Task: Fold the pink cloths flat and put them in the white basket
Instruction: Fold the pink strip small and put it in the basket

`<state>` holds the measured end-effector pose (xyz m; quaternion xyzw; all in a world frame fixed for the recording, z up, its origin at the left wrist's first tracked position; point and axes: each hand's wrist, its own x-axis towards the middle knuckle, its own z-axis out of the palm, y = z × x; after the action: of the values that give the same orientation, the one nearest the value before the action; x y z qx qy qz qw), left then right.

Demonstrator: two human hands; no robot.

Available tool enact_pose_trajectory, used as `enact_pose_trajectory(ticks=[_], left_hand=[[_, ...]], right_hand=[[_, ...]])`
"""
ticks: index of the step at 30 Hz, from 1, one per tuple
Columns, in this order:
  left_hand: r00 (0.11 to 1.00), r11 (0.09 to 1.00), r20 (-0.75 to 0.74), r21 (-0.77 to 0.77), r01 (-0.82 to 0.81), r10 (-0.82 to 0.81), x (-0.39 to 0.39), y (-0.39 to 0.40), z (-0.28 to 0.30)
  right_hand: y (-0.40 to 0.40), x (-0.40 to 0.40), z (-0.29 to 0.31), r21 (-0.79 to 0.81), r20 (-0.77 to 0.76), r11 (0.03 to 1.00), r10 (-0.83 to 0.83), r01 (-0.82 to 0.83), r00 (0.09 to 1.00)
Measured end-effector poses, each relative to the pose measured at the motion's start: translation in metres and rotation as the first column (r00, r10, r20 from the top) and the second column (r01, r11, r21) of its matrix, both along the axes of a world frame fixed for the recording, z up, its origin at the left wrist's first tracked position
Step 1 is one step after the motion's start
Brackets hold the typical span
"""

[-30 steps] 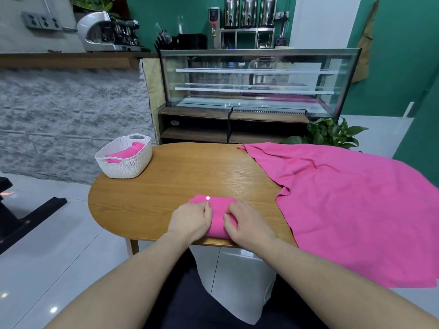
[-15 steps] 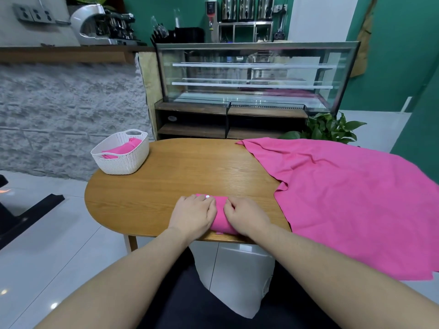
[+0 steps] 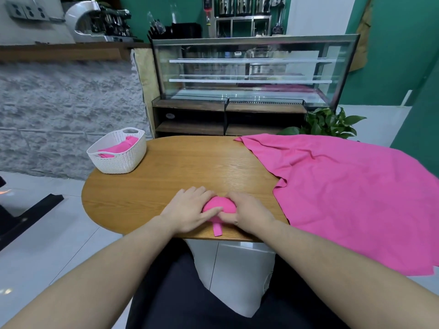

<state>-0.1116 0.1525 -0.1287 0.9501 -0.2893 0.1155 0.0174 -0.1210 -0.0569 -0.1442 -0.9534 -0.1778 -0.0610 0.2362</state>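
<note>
1. A small pink cloth [image 3: 219, 205] sits bundled at the lower centre of the frame, on the near edge of the wooden table [image 3: 180, 167]. It is probably kept there because the near edge is within easy reach of both hands. A narrow strip of it trails toward the table edge.
2. The left hand [image 3: 187, 210] lies palm down on the left side of the bundle. Its fingers curve over the far side and the thumb presses across the front, so it holds the cloth.
3. The right hand [image 3: 249, 210] mirrors it on the right side, fingers curled round the bundle and the thumb meeting the left thumb. It also holds the cloth.
4. Both forearms come in from the bottom corners of the frame and converge on the bundle, wrists low near the table top.
5. Judgement: the bundle looks rounded, not flat, so it likely needs pressing or refolding before it is moved.
6. The white basket [image 3: 117, 151] stands at centre left on the far left part of the table, well apart from the hands. Pink fabric already lies in it.
7. A large pink cloth [image 3: 351, 193] is spread over the right end of the table and hangs off it, unfolded. It is presumably waiting its turn.
</note>
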Motion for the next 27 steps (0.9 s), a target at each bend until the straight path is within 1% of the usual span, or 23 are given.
enact_pose_trajectory(ticks=[4,6,9,12,14,16,17,18,19,20,22,23,24,27], left_hand=[[0.988,0.995,-0.113,0.0,0.104,-0.104,0.004,0.014,0.008],[0.979,0.99,-0.156,0.035,0.137,-0.13,0.007,0.018,0.012],[0.979,0.992,-0.184,0.065,0.105,-0.092,0.008,0.013,0.016],[0.99,0.995,-0.123,0.067,0.075,-0.066,0.001,0.003,0.015],[0.994,0.999,-0.098,0.03,0.044,-0.041,-0.007,-0.002,0.014],[0.993,1.0,-0.122,-0.03,-0.006,0.003,-0.014,-0.009,0.015],[0.989,0.997,-0.148,-0.06,-0.04,0.03,-0.017,-0.012,0.017],[0.981,0.992,-0.184,-0.094,-0.078,0.06,-0.019,-0.015,0.018],[0.968,0.982,-0.233,-0.144,-0.126,0.09,-0.021,-0.017,0.02],[0.951,0.96,-0.287,-0.213,-0.18,0.115,-0.022,-0.017,0.02],[0.913,0.886,-0.386,-0.365,-0.284,0.133,-0.022,-0.014,0.02],[0.899,0.85,-0.417,-0.42,-0.319,0.132,-0.022,-0.012,0.021],[0.889,0.817,-0.44,-0.461,-0.346,0.128,-0.021,-0.01,0.021],[0.862,0.725,-0.491,-0.547,-0.418,0.126,-0.02,-0.011,0.024]], right_hand=[[-0.001,0.001,0.009,0.003,-0.072,1.0,-0.012,0.013,0.997],[0.0,0.003,0.013,-0.002,-0.095,1.0,-0.02,0.02,0.995],[-0.002,0.003,0.024,-0.004,-0.158,0.999,-0.043,0.043,0.986],[-0.003,0.003,0.039,0.023,-0.261,0.998,-0.05,0.058,0.964],[-0.004,0.002,0.05,0.047,-0.332,0.997,-0.035,0.054,0.943],[-0.007,0.002,0.058,0.081,-0.351,0.996,-0.013,0.044,0.936],[-0.009,0.002,0.062,0.124,-0.326,0.991,-0.003,0.046,0.945],[-0.012,0.003,0.065,0.202,-0.273,0.978,0.002,0.055,0.962],[-0.015,0.003,0.068,0.305,-0.185,0.95,-0.012,0.069,0.983],[-0.019,0.004,0.07,0.403,-0.069,0.911,-0.06,0.083,0.996],[-0.026,0.001,0.073,0.548,0.153,0.834,-0.181,0.069,0.971],[-0.029,-0.004,0.073,0.584,0.219,0.811,-0.214,0.048,0.952],[-0.031,-0.01,0.071,0.589,0.26,0.807,-0.218,0.024,0.941],[-0.032,-0.031,0.053,0.488,0.329,0.872,-0.134,-0.047,0.935]])
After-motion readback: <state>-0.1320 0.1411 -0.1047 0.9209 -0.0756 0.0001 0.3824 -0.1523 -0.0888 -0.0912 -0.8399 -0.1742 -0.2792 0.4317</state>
